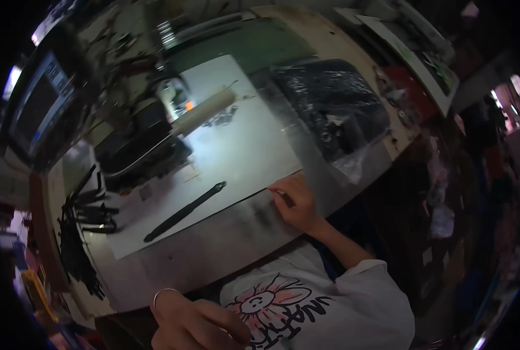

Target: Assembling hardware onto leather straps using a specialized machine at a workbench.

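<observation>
My right hand (296, 203) is at the near edge of a white sheet (260, 151). Its thumb and forefinger are pinched together there; whether the sheet's edge lies between them I cannot make out. Low in the view, close to me, my left hand (198, 326) is held with bent fingers, their tips hidden. A thin shiny band (162, 296) shows at its wrist side. Between the hands and the machine, a long black strip (184, 212) with a narrowed neck near its upper end lies slanted on the sheet.
A dark machine (137, 137) stands left of the sheet, with a pale tube-like part (204, 112) over it. Black straps (85, 224) lie at the left. A black package in clear plastic (335, 99) lies at the right, a green mat (242, 44) behind. A screen (44, 99) is far left.
</observation>
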### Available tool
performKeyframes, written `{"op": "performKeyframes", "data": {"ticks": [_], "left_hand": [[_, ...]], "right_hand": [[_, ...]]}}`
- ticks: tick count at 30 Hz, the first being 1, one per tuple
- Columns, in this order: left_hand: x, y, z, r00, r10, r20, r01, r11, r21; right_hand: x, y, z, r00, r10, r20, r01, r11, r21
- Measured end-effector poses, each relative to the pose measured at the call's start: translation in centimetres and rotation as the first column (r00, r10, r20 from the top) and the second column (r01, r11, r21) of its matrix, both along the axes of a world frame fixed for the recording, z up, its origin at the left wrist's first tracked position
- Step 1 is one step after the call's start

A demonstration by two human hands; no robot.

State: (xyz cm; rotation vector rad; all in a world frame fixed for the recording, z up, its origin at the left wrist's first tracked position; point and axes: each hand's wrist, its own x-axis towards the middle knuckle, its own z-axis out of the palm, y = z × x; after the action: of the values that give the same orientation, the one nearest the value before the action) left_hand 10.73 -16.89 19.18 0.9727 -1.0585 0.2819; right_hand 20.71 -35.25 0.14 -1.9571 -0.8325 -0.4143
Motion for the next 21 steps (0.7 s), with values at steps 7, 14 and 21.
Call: {"op": "performKeyframes", "data": {"ticks": [7, 14, 21], "left_hand": [[1.1, -6.7, 1.8, 0.956, -0.163, -0.244, 0.177, 0.984, 0.033], [0.9, -10.1, -3.8, 0.912, 0.237, -0.335, -0.260, 0.965, -0.025], [3.9, -10.2, -11.2, 0.827, 0.311, -0.468, -0.058, 0.876, 0.480]], "right_hand": [[-1.1, -12.0, 0.0, 0.897, -0.429, -0.109, 0.438, 0.896, 0.074], [2.2, -19.1, -2.5, 0.768, -0.633, -0.097, 0.639, 0.745, 0.191], [5.5, -26.3, -4.7, 0.632, -0.766, -0.118, 0.768, 0.599, 0.225]]}}
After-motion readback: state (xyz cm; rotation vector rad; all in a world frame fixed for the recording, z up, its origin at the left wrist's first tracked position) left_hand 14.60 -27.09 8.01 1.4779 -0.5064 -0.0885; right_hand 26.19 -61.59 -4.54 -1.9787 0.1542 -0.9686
